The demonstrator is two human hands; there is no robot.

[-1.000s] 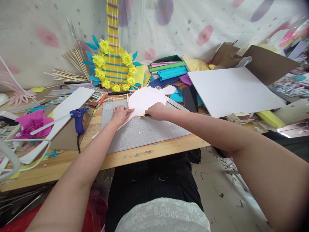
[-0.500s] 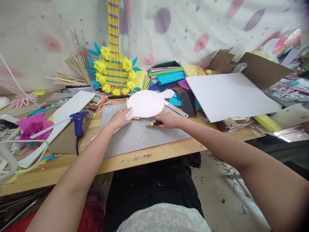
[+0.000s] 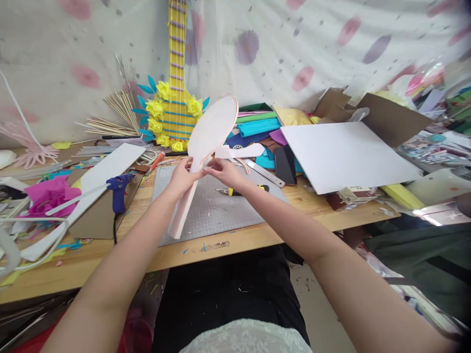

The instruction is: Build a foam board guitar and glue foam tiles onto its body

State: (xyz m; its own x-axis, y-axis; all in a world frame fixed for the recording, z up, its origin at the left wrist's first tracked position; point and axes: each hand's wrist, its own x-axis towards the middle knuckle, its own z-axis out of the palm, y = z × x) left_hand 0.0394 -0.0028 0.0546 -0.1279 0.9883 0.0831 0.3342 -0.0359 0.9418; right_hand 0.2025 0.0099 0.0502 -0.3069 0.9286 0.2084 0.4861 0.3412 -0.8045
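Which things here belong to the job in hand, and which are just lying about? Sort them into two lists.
Likely in the job:
- white cutout, gripped by the left hand, right hand at its edge
- cutter, put down on the mat

Probably just lying about:
- glue gun
- phone
- wooden sticks
- large white board

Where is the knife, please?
In the head view, the knife lies right of centre on the mat, partly hidden by the right forearm, this side of the ruler.
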